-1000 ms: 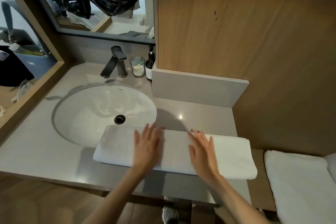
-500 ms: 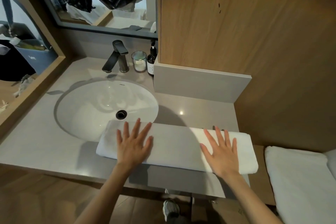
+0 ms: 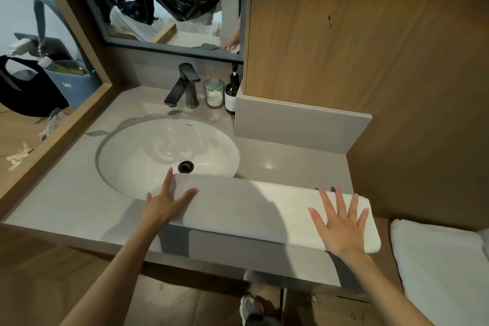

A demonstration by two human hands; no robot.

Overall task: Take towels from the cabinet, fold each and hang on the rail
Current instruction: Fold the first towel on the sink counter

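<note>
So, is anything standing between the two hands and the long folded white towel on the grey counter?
Nothing visible. The left hand rests on the left end of the long folded white towel, the right hand on its right end. The hanging rail is not in view.

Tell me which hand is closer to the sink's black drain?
Left. The left hand touches the towel at its left end, close to the drain; the right hand rests on its far end.

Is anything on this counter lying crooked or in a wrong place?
Only the folded towel: its left end hangs over the near rim of the sink instead of resting fully on the counter. Nothing looks spilled or damaged.
</note>
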